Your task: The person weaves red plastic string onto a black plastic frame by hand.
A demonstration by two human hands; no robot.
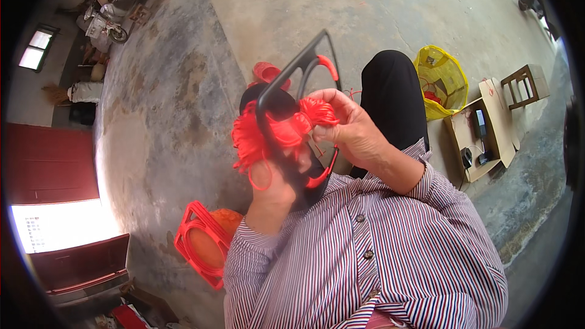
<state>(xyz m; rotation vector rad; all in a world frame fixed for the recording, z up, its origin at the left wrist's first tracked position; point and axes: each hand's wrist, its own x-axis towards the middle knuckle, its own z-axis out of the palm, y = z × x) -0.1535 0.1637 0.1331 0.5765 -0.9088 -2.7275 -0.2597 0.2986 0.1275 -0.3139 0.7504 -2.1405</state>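
Observation:
A bundle of glossy red cord strands (247,140), gathered at the middle and loose at both ends, is held up in front of my lap. My left hand (271,192) closes on its left part from below, its fingers partly hidden by the strands. A thin red loop hangs over that hand. My right hand (359,131) pinches the smaller right tuft (317,111) between thumb and fingers. Around the bundle stands a tilted black frame (289,73) with curved red-and-black pieces; its exact kind is unclear, and motion blurs it.
Beyond my right knee stand a yellow mesh basket (460,79) with red material inside, an open cardboard box (506,125) with small devices, and a wooden stool (527,85). A red plastic frame with an orange round part (210,247) sits at my left.

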